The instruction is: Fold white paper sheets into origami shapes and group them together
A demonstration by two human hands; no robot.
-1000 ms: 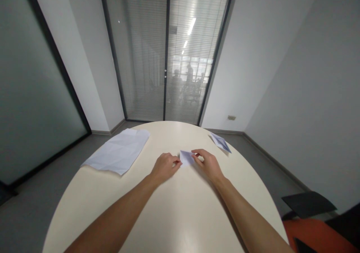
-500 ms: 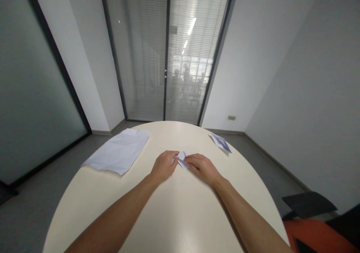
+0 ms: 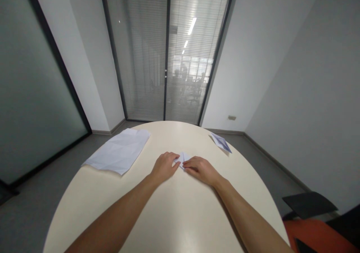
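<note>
A small folded piece of white paper (image 3: pixel 182 157) lies on the table between my two hands, with a crease or edge running down its middle. My left hand (image 3: pixel 165 166) holds its left side, thumb and fingers at the edge. The fingers of my right hand (image 3: pixel 203 169) are bent together and press on its right part near the lower edge. The fingertips cover some of the paper, so its full outline is hidden.
A large creased white sheet (image 3: pixel 120 151) overhangs the left rim of the round pale table (image 3: pixel 174 215). At the far right edge rests a folded paper (image 3: pixel 221 142). An orange chair (image 3: pixel 317 234) with a black armrest (image 3: pixel 309 204) stands at the lower right.
The paper's right flap has been laid flatter and the piece looks wider. My right hand has shifted slightly down and left; the left thumb has moved onto the paper's lower left edge.
</note>
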